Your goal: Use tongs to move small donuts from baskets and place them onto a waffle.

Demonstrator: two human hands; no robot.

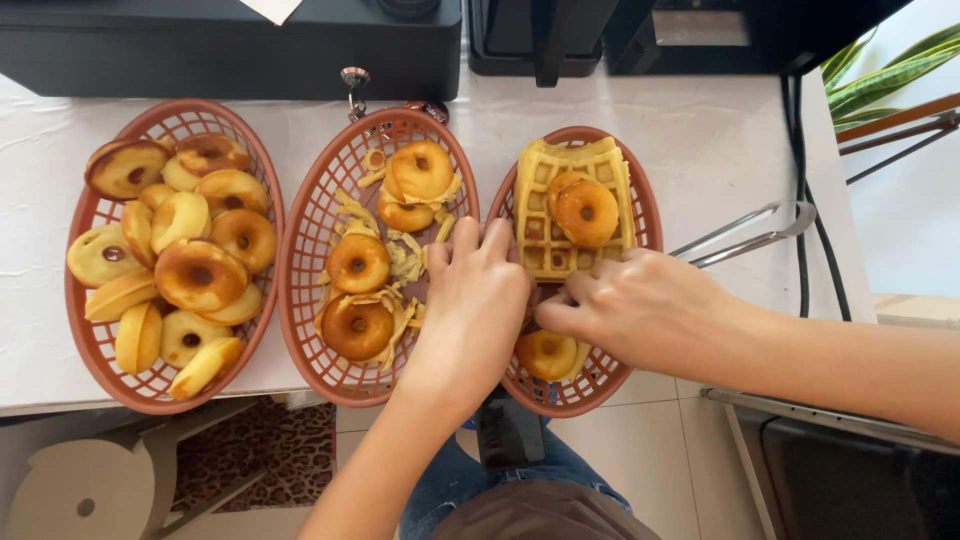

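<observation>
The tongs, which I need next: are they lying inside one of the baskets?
No, the metal tongs lie on the white tabletop, right of the right-hand basket.

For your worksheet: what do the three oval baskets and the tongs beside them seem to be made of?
Baskets: probably moulded plastic, matt reddish-brown, with an even open lattice. Tongs: likely metal, with thin silvery arms and a bright sheen.

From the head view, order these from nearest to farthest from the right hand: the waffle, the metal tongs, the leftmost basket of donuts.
From the right hand:
1. Waffle, just above it in the right basket.
2. Metal tongs, on the table to its right.
3. Leftmost basket, far left.
</observation>
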